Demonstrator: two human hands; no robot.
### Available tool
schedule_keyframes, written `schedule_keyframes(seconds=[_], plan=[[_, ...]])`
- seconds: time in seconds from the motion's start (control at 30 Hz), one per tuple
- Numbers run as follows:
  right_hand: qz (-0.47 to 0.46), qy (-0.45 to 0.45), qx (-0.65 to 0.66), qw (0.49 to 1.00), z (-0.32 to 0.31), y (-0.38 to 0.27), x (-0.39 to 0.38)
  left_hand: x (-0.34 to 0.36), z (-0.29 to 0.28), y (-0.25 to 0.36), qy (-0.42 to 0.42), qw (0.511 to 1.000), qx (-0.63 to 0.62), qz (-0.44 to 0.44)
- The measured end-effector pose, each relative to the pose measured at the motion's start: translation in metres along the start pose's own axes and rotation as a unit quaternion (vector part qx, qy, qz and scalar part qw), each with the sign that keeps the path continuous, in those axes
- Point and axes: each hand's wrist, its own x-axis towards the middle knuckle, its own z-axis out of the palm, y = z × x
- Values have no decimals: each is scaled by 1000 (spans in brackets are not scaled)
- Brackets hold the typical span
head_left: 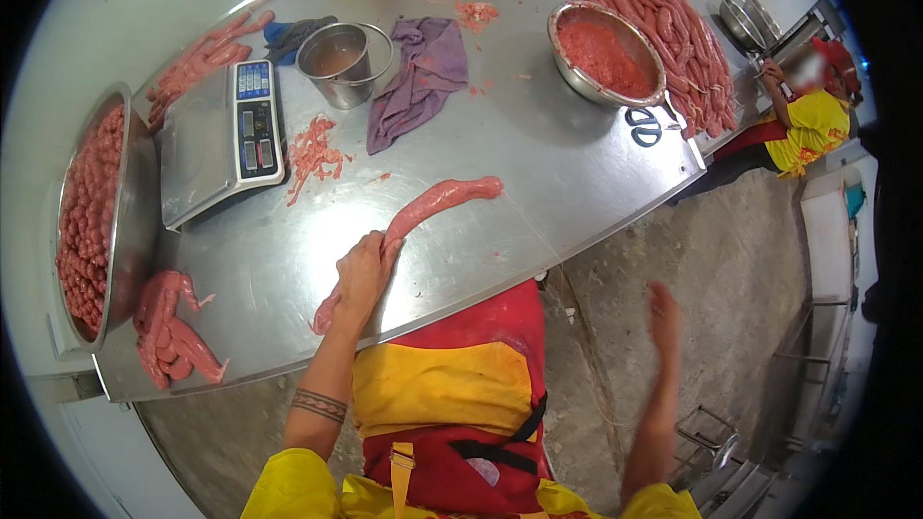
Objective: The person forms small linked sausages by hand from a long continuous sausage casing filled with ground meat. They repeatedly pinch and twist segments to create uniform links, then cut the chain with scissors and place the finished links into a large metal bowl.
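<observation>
My left hand [363, 264] grips a pink sausage [433, 200] on the steel table [529, 231]; one end lies out to the right, the other shows below the hand. A thin string runs from near the right end down past the table's edge. My right hand [663, 312] is off the table's front edge, over the floor, its fingers smeared by motion. At the front left lies a pile of sausages [173, 332], beside a large bowl heaped with small sausage links [87, 221].
A scale [202, 149], bucket [332, 67], purple cloth [413, 77], meat scraps [312, 154], bowl of minced meat [601, 58], scissors [642, 127] and sausage coil [687, 38] are on the table. A co-worker in yellow [798, 139] is at the right, beyond the table's corner.
</observation>
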Motion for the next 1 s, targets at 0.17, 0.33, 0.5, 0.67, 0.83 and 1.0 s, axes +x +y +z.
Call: schedule_keyframes(seconds=[0.17, 0.33, 0.5, 0.67, 0.83, 1.0], plan=[[-553, -207, 104, 800, 290, -287, 16, -6, -13, 0, -26, 1000, 12, 14], [-475, -92, -74, 872, 290, -294, 86, -11, -25, -1, -23, 999, -29, -31], [-338, 14, -39, 940, 185, -194, 142, 51, 0, 52, -9, 995, -18, 100], [-418, 141, -52, 896, 186, -221, 86, 128, 56, 112, -21, 945, -166, 281], [-171, -43, 722, 669, 183, -247, 51, 120, 49, 108, -229, 905, -309, 179], [-245, 13, 17, 969, 23, -101, 48, 133, 51, 113, -119, 923, -269, 249]])
